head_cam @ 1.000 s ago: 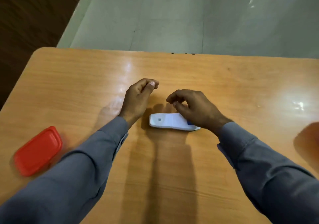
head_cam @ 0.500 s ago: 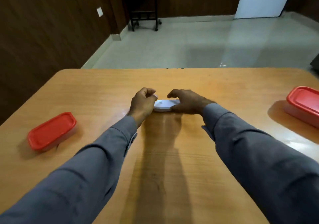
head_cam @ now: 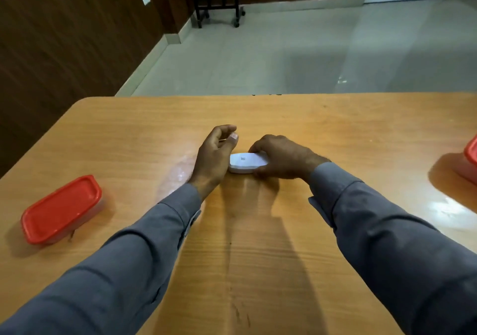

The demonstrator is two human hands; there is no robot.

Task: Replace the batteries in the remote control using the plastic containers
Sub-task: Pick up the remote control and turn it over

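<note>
A white remote control (head_cam: 245, 163) lies back side up on the middle of the wooden table (head_cam: 335, 128). My right hand (head_cam: 281, 158) grips its right end, fingers curled over the far edge and thumb at the near edge. My left hand (head_cam: 215, 154) rests on its edge just left of the remote, fingers loosely curled and holding nothing, touching or nearly touching the remote's left end. A plastic container with a red lid (head_cam: 60, 210) sits at the left. A second red-lidded container (head_cam: 471, 154) shows partly at the right edge.
The table's far edge runs across the middle of the view, with grey floor beyond. A dark wheeled stand (head_cam: 216, 1) and wood-panelled walls are at the back. My grey sleeves cross the near part of the table.
The camera has tilted up, bringing the room and both containers into view. My right hand has closed round the remote's right end, and my left hand now sits against its left end.
</note>
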